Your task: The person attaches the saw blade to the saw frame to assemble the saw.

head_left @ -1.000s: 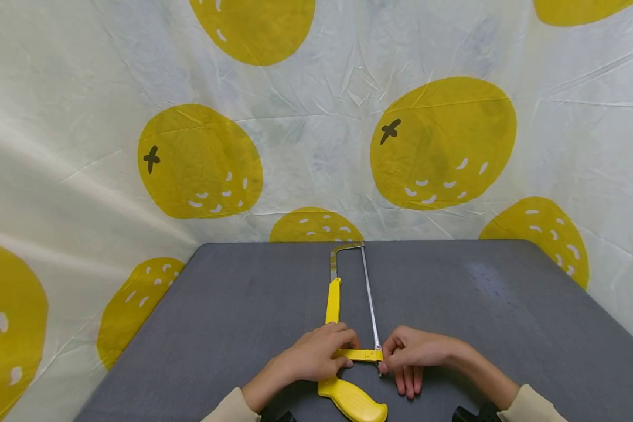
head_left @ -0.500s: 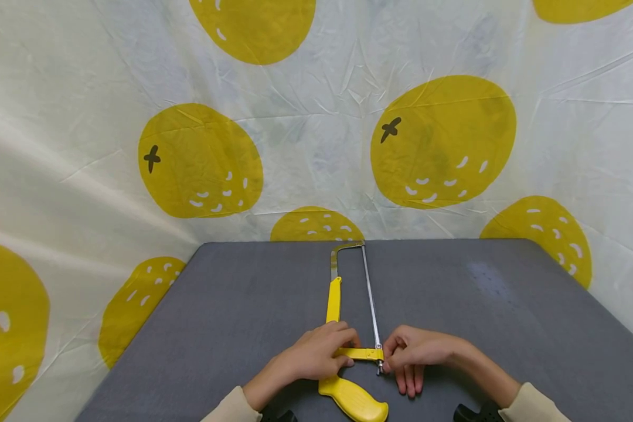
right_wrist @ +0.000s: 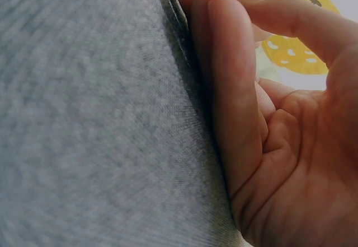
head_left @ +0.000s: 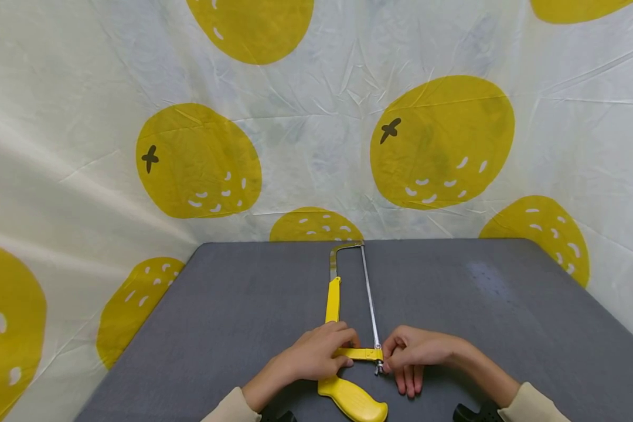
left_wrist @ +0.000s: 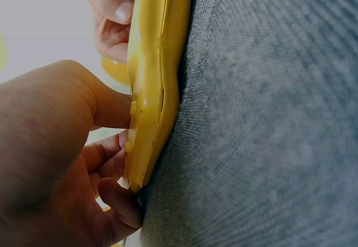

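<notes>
A hacksaw (head_left: 353, 400) with a yellow handle and frame lies flat on the table, its handle toward me. My left hand (head_left: 322, 351) grips the yellow frame just ahead of the handle; the left wrist view shows the thumb and fingers around the handle's front end (left_wrist: 151, 118). The silver blade (head_left: 370, 296) runs along the right side to the far end. Below the yellow crosspiece sits a small metal wing nut (head_left: 379, 368). My right hand (head_left: 414, 351) has its curled thumb and index fingertips at this nut, its other fingers resting on the table.
The grey table (head_left: 232, 305) extends around the saw on both sides. A white curtain (head_left: 316, 158) printed with yellow fruit hangs behind the table and along its left side.
The right fingertips have shifted slightly at the wing nut, which shows more now and sits at a different angle. The left hand and hacksaw have stayed in place.
</notes>
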{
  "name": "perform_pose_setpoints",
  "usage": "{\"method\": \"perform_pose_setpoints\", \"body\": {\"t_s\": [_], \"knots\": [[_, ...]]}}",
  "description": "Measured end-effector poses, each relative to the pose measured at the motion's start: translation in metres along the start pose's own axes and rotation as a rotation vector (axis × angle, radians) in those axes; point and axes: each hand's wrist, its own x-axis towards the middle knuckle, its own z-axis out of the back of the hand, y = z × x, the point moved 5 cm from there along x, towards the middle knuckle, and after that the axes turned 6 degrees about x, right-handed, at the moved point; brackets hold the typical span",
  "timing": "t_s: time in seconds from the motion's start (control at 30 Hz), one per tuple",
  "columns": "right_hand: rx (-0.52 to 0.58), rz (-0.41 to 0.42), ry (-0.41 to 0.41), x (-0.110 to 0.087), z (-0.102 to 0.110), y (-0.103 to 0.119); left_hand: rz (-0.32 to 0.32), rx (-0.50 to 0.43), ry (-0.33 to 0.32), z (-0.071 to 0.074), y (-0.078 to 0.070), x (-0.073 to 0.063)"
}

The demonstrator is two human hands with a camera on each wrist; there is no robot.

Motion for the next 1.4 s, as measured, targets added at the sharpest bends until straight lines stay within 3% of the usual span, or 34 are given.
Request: {"method": "perform_pose_setpoints", "body": {"t_s": [0.9,1.4], "knots": [[-0.032,0.043,0.001,0.005,0.0,-0.012,0.003,0.027,-0.03,-0.008,0.001,-0.002],[-0.037,0.05,0.029,0.0,0.01,-0.006,0.016,0.012,-0.031,-0.002,-0.003,0.005]]}}
